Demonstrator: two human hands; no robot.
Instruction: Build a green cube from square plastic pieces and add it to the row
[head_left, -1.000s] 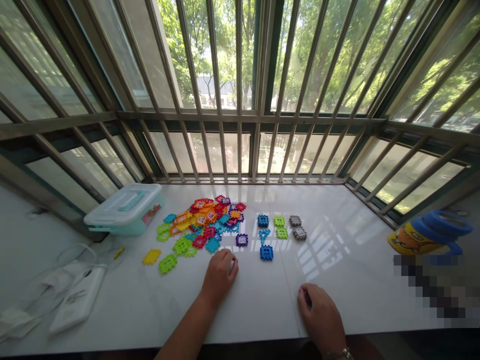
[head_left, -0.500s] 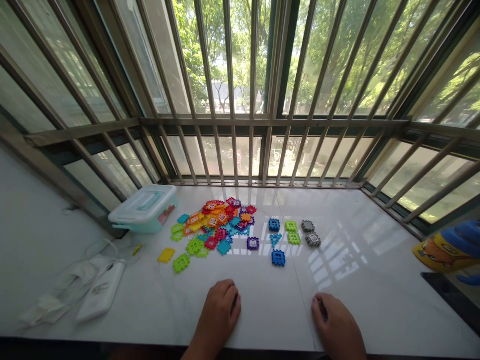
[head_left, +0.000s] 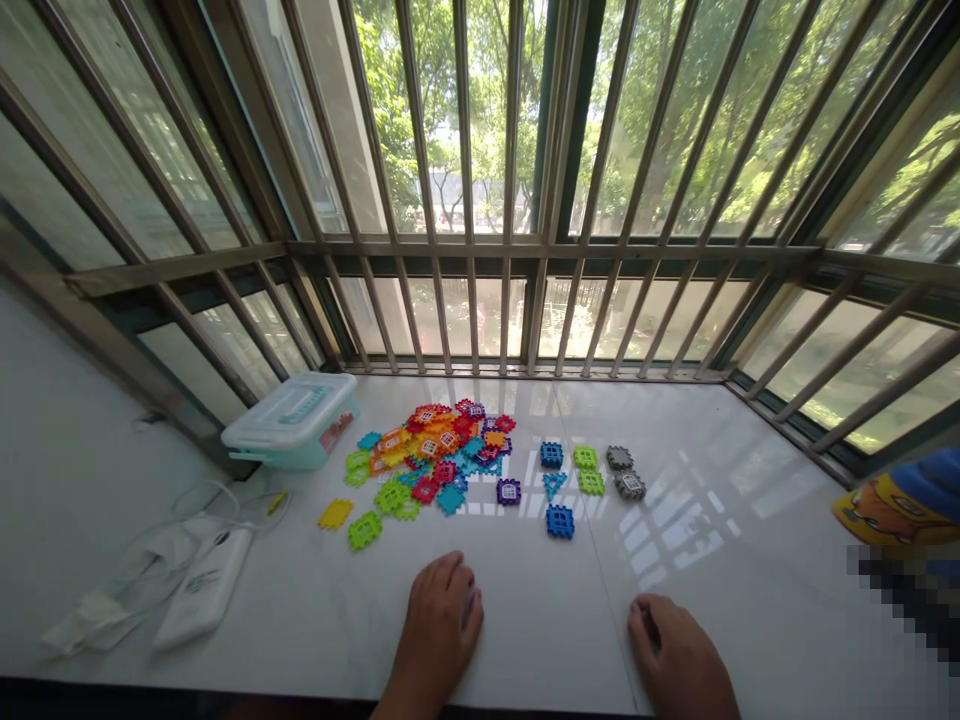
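Observation:
My left hand (head_left: 440, 625) rests palm down on the white sill (head_left: 712, 520), fingers loosely curled, holding nothing. My right hand (head_left: 679, 660) lies to its right near the front edge, fingers curled under, with nothing visible in it. A pile of colourful toothed plastic tiles (head_left: 435, 450) lies beyond my left hand. To its right, small groups are laid apart: a purple tile (head_left: 508, 491), three blue pieces (head_left: 559, 520), two green tiles (head_left: 587, 470) and two grey tiles (head_left: 625, 472).
A lidded pale teal plastic box (head_left: 292, 420) stands at the left by the window bars. A white power bank with cables (head_left: 202, 590) lies at the front left. A yellow and blue toy (head_left: 900, 500) sits at the right edge. Metal window bars enclose the sill.
My left hand drew back from the tiles toward the front edge. The view shifted left and down; both hands now sit lower in the frame.

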